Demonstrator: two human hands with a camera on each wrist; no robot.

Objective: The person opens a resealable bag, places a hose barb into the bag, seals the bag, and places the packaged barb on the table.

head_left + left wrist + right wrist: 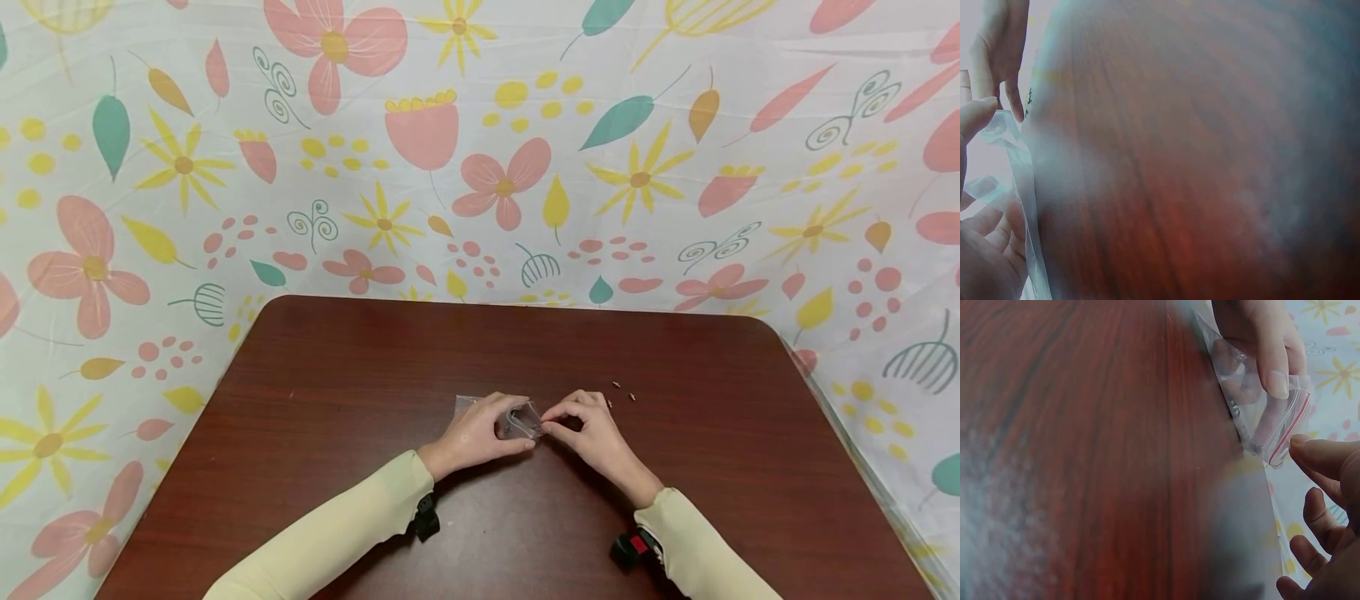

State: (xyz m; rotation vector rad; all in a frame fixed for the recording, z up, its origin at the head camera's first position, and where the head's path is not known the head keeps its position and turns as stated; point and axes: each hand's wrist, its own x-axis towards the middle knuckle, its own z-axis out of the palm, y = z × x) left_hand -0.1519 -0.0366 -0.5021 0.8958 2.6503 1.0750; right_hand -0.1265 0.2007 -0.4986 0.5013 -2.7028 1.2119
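A clear zip bag [1254, 419] with a red line along its mouth is held by my left hand [480, 429], its fingers and thumb curved round the plastic. Small metal pieces [1235, 411] show through the bag's side in the right wrist view. My right hand [596, 437] is at the bag's mouth, with thumb and forefinger brought close together at its edge. Whether they pinch the plastic or a tiny piece is too small to tell. Just beyond the right hand, a few tiny metal pieces [632, 397] lie on the table.
The brown wooden table [375, 350] has rounded far corners. Behind and beside it hangs a white cloth [450, 242] printed with flowers and leaves. Black devices [426, 518] are strapped at both wrists.
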